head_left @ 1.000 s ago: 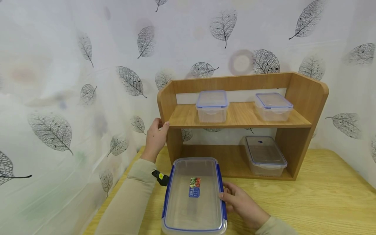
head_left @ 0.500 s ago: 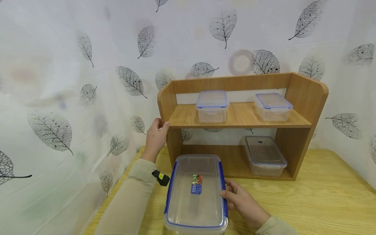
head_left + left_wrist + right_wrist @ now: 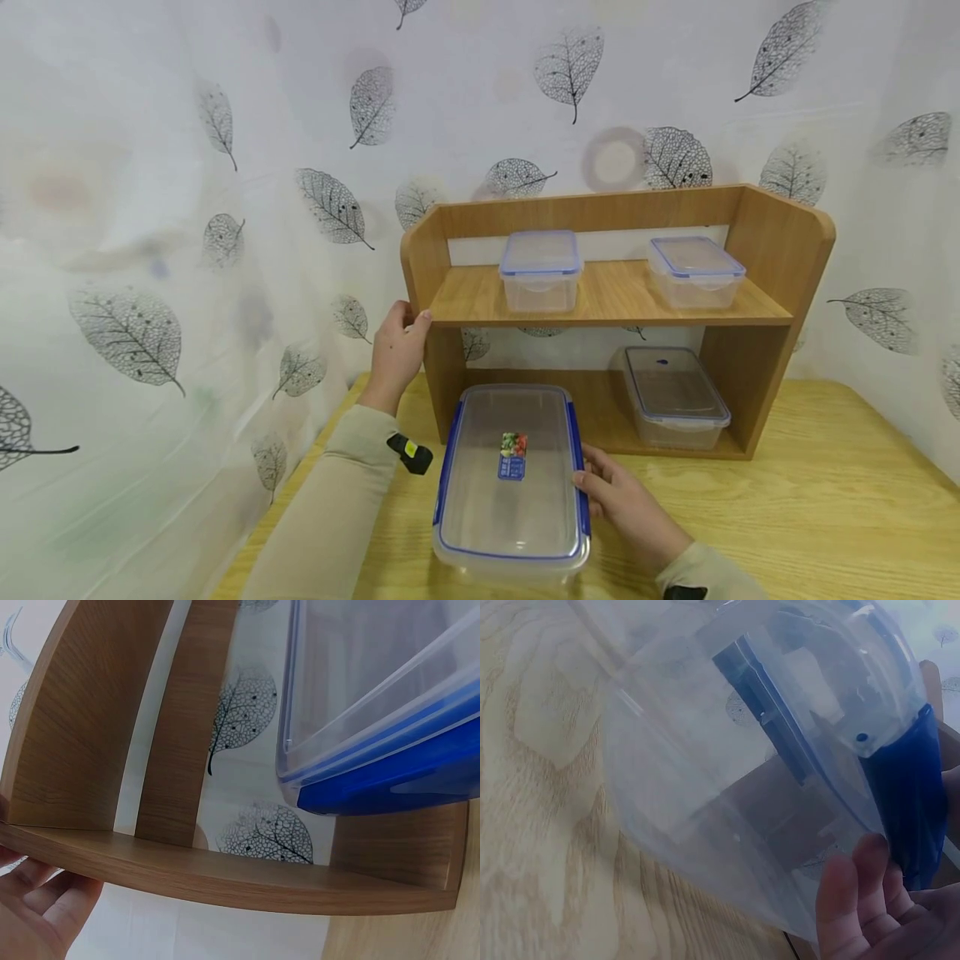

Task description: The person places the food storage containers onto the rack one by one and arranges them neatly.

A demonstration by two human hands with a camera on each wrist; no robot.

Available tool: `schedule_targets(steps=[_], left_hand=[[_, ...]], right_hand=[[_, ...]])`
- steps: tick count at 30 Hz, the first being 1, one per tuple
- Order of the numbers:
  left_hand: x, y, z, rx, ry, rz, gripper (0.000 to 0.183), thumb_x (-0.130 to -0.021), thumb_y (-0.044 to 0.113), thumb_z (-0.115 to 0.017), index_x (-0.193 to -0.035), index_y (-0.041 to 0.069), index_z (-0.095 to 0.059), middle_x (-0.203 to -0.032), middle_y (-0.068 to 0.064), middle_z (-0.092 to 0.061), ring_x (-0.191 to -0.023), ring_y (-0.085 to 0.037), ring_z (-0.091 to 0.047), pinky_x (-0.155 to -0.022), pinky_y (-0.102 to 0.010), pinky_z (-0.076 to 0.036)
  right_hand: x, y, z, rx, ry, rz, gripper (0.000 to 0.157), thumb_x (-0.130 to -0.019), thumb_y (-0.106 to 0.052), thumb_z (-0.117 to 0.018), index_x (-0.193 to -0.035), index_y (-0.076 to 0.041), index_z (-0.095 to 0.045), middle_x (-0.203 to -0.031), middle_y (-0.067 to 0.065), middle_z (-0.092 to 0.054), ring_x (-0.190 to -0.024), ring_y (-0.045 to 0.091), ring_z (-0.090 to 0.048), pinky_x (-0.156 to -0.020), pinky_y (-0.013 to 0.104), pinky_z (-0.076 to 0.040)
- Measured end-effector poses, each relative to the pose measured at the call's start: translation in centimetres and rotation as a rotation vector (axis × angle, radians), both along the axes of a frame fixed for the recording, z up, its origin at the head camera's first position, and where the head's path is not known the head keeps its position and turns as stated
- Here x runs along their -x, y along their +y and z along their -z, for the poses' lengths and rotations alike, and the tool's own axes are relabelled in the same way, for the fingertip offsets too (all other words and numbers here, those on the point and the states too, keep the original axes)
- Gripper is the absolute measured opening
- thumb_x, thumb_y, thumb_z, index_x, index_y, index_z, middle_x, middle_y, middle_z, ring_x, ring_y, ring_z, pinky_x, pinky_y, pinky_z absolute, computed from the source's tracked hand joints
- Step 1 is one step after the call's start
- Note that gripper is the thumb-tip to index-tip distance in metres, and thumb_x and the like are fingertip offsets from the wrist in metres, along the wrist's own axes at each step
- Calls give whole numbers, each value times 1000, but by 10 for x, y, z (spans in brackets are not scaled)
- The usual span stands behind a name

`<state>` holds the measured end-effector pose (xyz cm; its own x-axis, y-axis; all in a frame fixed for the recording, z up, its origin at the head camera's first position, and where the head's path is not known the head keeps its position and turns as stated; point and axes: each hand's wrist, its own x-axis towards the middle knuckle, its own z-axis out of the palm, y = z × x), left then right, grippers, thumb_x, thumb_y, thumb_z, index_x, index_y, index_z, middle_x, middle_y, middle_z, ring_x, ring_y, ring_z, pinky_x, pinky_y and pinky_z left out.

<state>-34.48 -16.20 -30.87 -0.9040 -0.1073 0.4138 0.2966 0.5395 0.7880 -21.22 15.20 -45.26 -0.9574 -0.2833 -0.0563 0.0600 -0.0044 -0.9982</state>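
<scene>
My right hand [image 3: 626,504] holds a large clear food storage container [image 3: 551,517] by its right side. Thumb lies at the lid's blue clip [image 3: 907,802], and the fingertips press the clear wall below, in the right wrist view. The container's lid has blue clips and a fruit label [image 3: 513,457]. It appears raised off the tabletop, its far end at the lower-left opening of a two-tier wooden shelf [image 3: 600,321]. My left hand [image 3: 397,354] grips the shelf's left side panel [image 3: 225,881], its fingers partly hidden behind that panel.
Two small lidded containers stand on the upper tier, one left of centre [image 3: 540,287] and one at right [image 3: 693,287]. A larger lidded container [image 3: 675,400] sits lower right. The wooden table [image 3: 840,500] extends right; a leaf-patterned wall covering [image 3: 285,108] is behind.
The large container has moved forward and slightly right, closer to the shelf's lower opening, with my right hand moving along. My left hand has stayed on the shelf's side panel.
</scene>
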Motion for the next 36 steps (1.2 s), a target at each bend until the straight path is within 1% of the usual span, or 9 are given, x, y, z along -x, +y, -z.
schedule_targets(steps=[6,13,17,21,26,29,32,34,36], left_hand=[[0,-1,-1,-2,4,-3,39,-104,42,-50,-124,10,-55,-126,-14,-62,-125,-36,-55,-105,-55,-44],[1,-1,0,2,0,-5,40,-104,43,-50,-125,10,-55,-126,-14,-62,-125,-36,-56,-105,-54,-44],[1,-1,1,7,-14,-3,41,-104,44,-49,-127,10,-54,-126,-14,-62,-125,-35,-56,-104,-54,-45],[1,0,2,-6,-30,4,42,-104,45,-48,-128,11,-54,-127,-13,-61,-126,-34,-55,-104,-55,-44],[0,0,2,-13,-33,4,42,-104,46,-49,-129,11,-53,-128,-13,-61,-127,-34,-54,-104,-55,-45],[-1,-1,3,-12,-41,1,42,-105,45,-49,-129,12,-53,-128,-13,-61,-127,-34,-54,-103,-55,-46],[-1,-1,3,-12,-36,2,41,-104,45,-49,-129,12,-54,-128,-12,-61,-127,-34,-55,-102,-55,-46],[-1,-1,2,-15,-28,6,42,-104,46,-49,-129,12,-54,-128,-12,-61,-127,-34,-55,-102,-55,-46],[0,-1,2,-17,-21,9,42,-104,46,-49,-129,13,-54,-128,-12,-61,-126,-34,-55,-102,-55,-47]], right_hand=[[3,1,-1,3,27,-8,72,-104,-25,-56,-156,7,-17,-125,20,-55,-100,25,-65,-86,33,-56],[5,1,0,-25,10,16,75,-103,-30,-58,-157,5,-18,-128,20,-55,-101,26,-65,-90,33,-53],[4,1,2,-44,14,39,75,-102,-30,-59,-157,4,-20,-123,19,-56,-99,27,-65,-90,35,-54],[3,1,3,-65,49,68,73,-101,-26,-61,-156,3,-23,-119,19,-55,-96,27,-64,-87,36,-54],[0,-2,-1,-108,91,133,69,-99,-23,-65,-156,-5,-31,-128,19,-48,-99,27,-60,-82,35,-56],[-3,-3,-4,-193,144,181,68,-97,-22,-68,-155,-7,-36,-136,17,-49,-106,28,-59,-83,34,-55],[-6,-4,-7,-313,246,199,68,-96,-23,-69,-154,-8,-38,-140,14,-48,-118,29,-55,-90,35,-51],[-8,-3,-9,-395,341,204,67,-96,-24,-70,-154,-9,-39,-144,12,-46,-124,31,-51,-95,40,-48],[-9,-3,-13,-458,436,198,66,-97,-25,-69,-154,-10,-40,-145,11,-45,-128,33,-49,-100,48,-46]])
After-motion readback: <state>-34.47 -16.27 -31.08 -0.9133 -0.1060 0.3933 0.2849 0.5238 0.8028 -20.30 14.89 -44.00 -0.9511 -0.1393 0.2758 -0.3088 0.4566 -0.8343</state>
